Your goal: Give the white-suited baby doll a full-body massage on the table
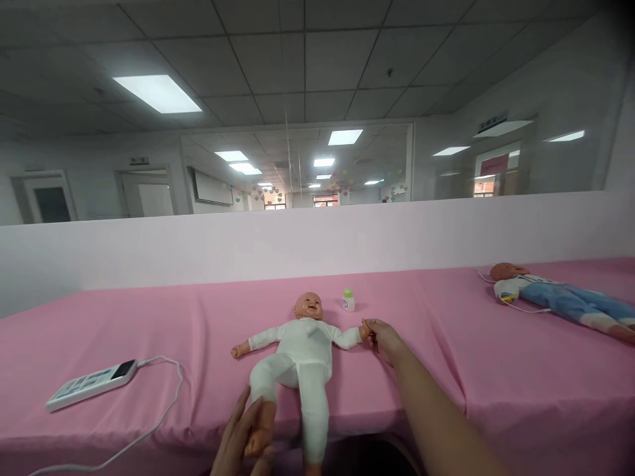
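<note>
A baby doll (303, 350) in a white bodysuit lies face up on the pink-covered table, arms spread and one knee bent. My right hand (384, 339) is closed in a pinch around the doll's small hand on the right side. At the lower edge of the view, my left hand (241, 433) lies along the doll's bare lower leg (262, 426), its fingers stretched out and the thumb apart near the foot. Whether the left fingers press on the leg is hard to see. Beside the doll's head stands a small white bottle (348, 302) with a green cap.
On the left lies a white handheld device (92, 385) with a dark screen, its white cable (161, 420) running over the front edge. A second doll (560, 297) in blue trousers lies at the far right. Pink cloth (149, 317) covers the table, with a glass-topped white wall (248, 244) behind.
</note>
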`<state>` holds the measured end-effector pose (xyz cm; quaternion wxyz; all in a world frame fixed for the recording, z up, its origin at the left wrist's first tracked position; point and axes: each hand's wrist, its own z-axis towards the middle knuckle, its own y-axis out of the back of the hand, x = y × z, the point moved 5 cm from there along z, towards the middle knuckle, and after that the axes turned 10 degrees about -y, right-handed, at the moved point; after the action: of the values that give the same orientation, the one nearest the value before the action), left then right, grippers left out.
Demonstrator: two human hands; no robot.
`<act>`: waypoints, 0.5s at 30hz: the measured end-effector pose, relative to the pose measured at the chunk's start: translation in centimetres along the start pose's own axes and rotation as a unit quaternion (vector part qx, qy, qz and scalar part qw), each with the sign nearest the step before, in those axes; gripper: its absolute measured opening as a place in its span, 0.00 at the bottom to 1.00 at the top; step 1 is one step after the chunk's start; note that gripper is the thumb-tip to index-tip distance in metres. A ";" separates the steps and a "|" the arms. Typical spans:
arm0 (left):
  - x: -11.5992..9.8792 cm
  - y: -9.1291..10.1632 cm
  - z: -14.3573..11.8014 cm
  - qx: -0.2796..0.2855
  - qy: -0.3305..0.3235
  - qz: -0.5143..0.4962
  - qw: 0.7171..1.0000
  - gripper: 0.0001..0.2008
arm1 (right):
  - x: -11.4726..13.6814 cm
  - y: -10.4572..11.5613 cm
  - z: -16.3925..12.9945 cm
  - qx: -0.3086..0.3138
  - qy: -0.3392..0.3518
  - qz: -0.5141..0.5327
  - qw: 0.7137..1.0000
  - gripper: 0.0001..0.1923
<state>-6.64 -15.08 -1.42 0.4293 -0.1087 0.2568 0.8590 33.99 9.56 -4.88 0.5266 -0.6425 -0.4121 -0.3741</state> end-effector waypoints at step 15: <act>0.7 -8.1 12.8 0.081 0.147 -0.173 0.970 0.27 | 0.2 -0.3 -0.2 0.015 0.024 -0.045 0.999 0.20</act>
<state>-0.19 -3.74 6.31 0.5369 -0.2410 0.3631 0.7224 33.82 9.37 -4.56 0.5286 -0.6058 -0.4337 -0.4068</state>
